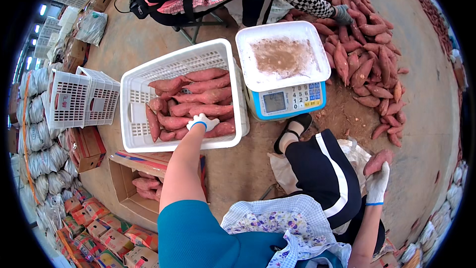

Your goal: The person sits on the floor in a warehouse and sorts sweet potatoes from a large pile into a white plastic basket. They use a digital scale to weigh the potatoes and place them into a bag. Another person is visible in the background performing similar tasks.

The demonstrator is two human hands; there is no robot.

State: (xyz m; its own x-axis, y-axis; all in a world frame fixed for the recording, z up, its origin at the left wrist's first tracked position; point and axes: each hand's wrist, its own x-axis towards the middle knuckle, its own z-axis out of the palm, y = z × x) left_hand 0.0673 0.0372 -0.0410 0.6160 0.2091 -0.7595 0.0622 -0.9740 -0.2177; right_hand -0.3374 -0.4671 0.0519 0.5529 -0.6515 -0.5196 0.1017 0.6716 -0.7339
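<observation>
- Crate (183,62), white with lattice walls, is partly filled with reddish sweet potatoes (208,97), laid mostly lengthwise across it.
- Inside the crate, toward its near edge, the left hand (202,121), in a white glove, is rested on the sweet potatoes; whether one is being grasped cannot be told.
- Well to the right of the crate, a single sweet potato (379,162) is grasped by the right hand (378,183), also gloved in white, and is held above the floor.
- Just right of the crate, a blue-edged scale (288,103) is topped by a white tray (322,69), whose middle is smeared with brown dirt (282,57).
- Farther right of the crate, past the scale, a heap of sweet potatoes (367,67) is spread on the floor and is touched by a co-worker's gloved hand (343,16).
- On the near side of the crate, more sweet potatoes are held in an open cardboard box (118,178).
- Left of the crate, other white crates (69,106) are set close together.
</observation>
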